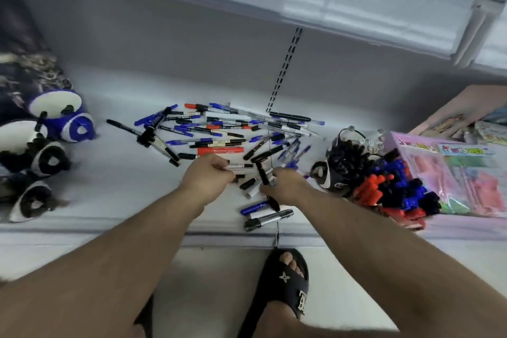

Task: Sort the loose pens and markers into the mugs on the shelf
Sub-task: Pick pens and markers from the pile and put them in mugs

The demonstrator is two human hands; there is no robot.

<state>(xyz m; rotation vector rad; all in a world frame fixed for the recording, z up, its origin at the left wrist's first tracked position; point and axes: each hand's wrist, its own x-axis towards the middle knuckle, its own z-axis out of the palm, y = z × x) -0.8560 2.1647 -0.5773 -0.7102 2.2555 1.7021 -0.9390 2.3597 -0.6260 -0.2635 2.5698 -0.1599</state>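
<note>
Head view: both hands down in the pen pile [219, 129] on the white shelf [123, 186]. Left hand [207, 173] has fingers curled, pinching a thin pen [241, 166] at its near end. Right hand [285, 185] has fingers curled round a black marker [267, 186] that sticks out both sides of the fist. Loose pens and markers lie scattered in a flat heap from mid-shelf toward the back wall, a few strays near the front edge: blue marker [253, 207], grey marker [269, 218].

Mugs: blue mug [59, 112] and black-and-white mugs [41, 153] sit far left, seemingly tipped toward the camera by lens distortion; upright or not, hard to tell. Another dark mug [340, 164] at right is already packed with black pens; red, blue and black markers bunch just beside it.

Handling, judged: pens are light, rigid, smooth plastic, round so they roll and slip when crossed over each other. Best pinched mid-barrel, thumb against two fingers, lifted one at a time clear of neighbours. Fat markers suit a fuller wrap. Caps may pop if pulled by the end. Not fragile; dropping into a mug tip-down is fine. Most of the pile remains unsorted.

Pink packets [452, 178] far right. Sandalled foot [288, 280] on the floor below.
</note>
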